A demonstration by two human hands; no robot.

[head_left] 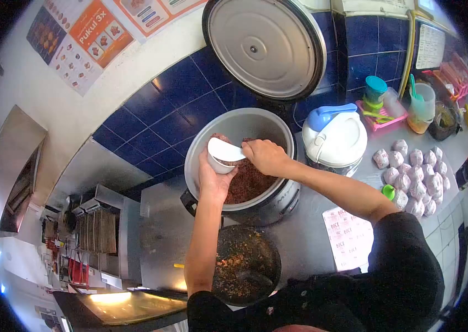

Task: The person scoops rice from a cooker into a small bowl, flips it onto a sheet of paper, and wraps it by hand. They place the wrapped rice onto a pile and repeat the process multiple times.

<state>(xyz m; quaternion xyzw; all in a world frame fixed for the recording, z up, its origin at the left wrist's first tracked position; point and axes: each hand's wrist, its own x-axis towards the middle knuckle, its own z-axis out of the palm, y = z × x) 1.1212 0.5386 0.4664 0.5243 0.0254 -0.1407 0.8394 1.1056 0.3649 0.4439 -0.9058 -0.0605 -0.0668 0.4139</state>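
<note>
My left hand is wrapped round a small white bowl over the open rice cooker. In my right hand is a white rice paddle, its flat blade lying across the top of the bowl. Reddish-brown rice shows at the bowl's rim beside the paddle. More of the same rice fills the lower part of the cooker's pot, partly hidden by my hands. The cooker's round lid stands raised behind the pot.
A dark pan with food bits sits in front of the cooker. Right of it are a white lidded container, printed wrapping paper and several wrapped bundles. A pink basket with tubs stands behind.
</note>
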